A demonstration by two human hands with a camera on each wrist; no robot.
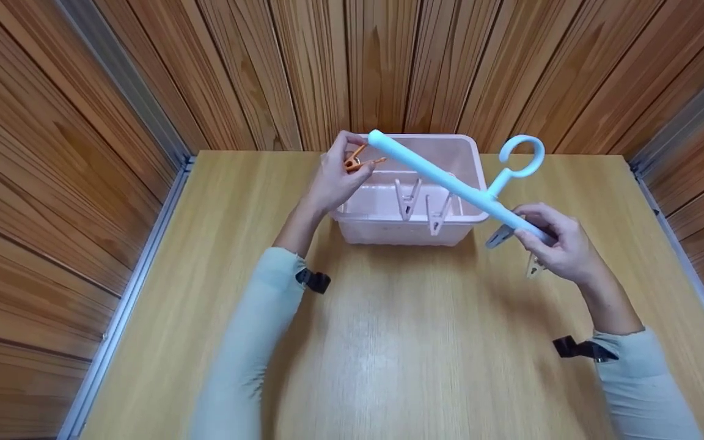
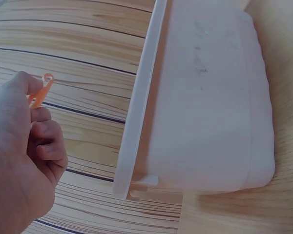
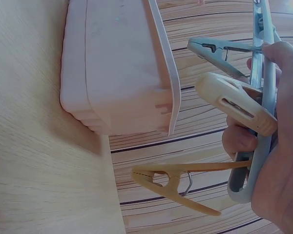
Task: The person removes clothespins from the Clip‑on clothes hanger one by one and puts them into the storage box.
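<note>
My left hand pinches an orange clothespin beside the left end of a light-blue clip hanger. With my right hand I grip the lower right end of that hanger, which slants up to the left with its hook pointing up. Two pink clips appear to hang below its bar, in front of the box. Close to my right fingers are a blue-grey clip, a cream clip and a yellow clip, all on the hanger. Whether the orange clothespin touches the bar is unclear.
Under the hanger, a pale pink plastic box stands at the back of the wooden table. The bar and clips partly cover its inside. Wood-panelled walls rise behind and on both sides, with metal rails along the side edges.
</note>
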